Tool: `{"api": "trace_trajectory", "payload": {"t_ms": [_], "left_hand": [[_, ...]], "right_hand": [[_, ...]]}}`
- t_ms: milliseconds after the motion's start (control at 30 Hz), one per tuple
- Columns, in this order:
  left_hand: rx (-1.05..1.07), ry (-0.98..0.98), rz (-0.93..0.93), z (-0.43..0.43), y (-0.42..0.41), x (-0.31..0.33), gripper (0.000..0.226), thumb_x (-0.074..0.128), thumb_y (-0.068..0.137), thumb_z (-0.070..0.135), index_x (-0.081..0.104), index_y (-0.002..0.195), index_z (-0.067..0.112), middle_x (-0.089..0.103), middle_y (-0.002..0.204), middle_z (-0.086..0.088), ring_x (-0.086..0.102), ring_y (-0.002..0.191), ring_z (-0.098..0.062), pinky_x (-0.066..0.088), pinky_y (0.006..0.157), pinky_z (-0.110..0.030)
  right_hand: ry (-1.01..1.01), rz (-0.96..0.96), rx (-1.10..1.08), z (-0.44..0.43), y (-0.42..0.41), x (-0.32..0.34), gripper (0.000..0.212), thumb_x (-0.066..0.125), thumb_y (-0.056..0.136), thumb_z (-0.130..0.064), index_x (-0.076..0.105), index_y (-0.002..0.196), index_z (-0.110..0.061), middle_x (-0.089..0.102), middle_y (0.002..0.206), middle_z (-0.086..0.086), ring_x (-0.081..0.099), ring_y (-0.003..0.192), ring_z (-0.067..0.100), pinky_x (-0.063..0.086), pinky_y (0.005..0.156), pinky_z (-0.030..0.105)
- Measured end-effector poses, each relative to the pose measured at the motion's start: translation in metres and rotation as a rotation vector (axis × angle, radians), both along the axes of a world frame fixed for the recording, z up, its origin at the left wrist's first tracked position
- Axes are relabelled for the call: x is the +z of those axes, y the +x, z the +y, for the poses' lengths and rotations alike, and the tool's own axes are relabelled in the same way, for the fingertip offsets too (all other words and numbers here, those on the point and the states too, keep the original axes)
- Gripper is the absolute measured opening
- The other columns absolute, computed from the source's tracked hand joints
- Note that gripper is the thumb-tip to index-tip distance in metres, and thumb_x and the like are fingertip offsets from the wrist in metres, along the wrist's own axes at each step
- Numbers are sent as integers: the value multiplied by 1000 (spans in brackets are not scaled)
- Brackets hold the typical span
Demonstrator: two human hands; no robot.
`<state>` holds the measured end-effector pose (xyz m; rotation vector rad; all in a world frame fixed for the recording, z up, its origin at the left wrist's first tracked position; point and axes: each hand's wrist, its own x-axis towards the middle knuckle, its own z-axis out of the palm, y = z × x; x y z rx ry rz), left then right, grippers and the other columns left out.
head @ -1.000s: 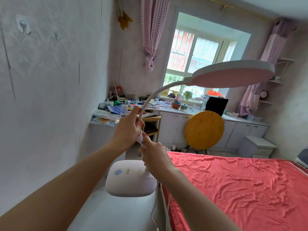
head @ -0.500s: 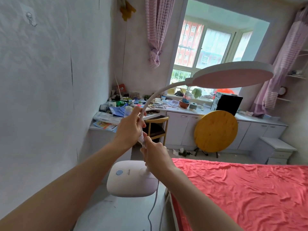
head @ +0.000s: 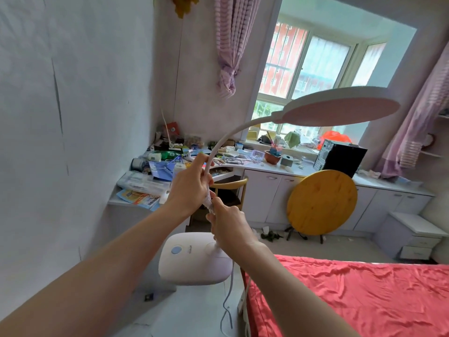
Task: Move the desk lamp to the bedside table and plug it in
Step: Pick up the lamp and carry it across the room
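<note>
I hold a white desk lamp (head: 194, 261) up in the air in front of me. Its rounded base has a blue button, its thin neck curves up to a flat round head (head: 340, 108) at the upper right. My left hand (head: 189, 188) grips the neck higher up. My right hand (head: 230, 229) grips the neck just above the base. The lamp's white cord (head: 227, 305) dangles from the base toward the floor. A small white bedside cabinet (head: 413, 237) with drawers stands at the far right by the bed.
A bed with a red sheet (head: 352, 297) fills the lower right. A cluttered desk (head: 170, 166) runs along the wall under the window, with a wooden chair (head: 230, 188). A round wooden tabletop (head: 322, 203) leans on the cabinets. Wall close on my left.
The view has tilted and shifted, so more floor shows beneath the lamp and the white surface under it is gone. Both hands keep the same grip on the neck.
</note>
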<state>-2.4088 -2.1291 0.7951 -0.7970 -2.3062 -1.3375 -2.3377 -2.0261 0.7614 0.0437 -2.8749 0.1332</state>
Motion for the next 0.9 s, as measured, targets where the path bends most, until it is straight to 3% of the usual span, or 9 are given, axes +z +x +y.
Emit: {"api": "trace_trajectory", "payload": {"t_ms": [167,300,533,733,900], "left_hand": [[-28,7,-6,16,-59,-5,25,54,95,9,48,119,13,64,82,1,67,67,-19,58,65,-31],[-86,10,-30,32,-126,-7,24,54,95,10,49,119,15,67,84,-2,69,71,-24,58,68,-36],[-154,-4,-5,43,-239,4,24,55,95,10,50,118,15,65,80,3,65,65,-18,48,56,-20],[-229,-9,-3,45,-320,10,23,56,95,9,49,116,15,68,81,-1,69,67,-23,59,64,-37],[-240,-7,-5,48,-370,2,24,56,94,10,48,116,15,68,83,-2,64,60,-15,51,54,-21]], "right_hand": [[21,-16,-11,12,-54,-4,60,56,93,-1,26,145,-6,62,110,9,68,75,25,60,70,39],[-75,-28,-105,21,-114,-5,51,55,94,-2,33,139,-9,66,100,10,68,76,26,60,70,40],[-286,15,-220,25,-218,7,44,49,98,-10,35,140,-16,69,91,14,68,76,27,60,68,44],[-304,17,-266,20,-294,11,42,48,98,-9,37,138,-14,69,92,14,68,77,28,60,70,43],[-274,-5,-294,19,-340,6,46,46,98,-5,33,141,-14,68,93,16,67,80,32,59,72,45]]}}
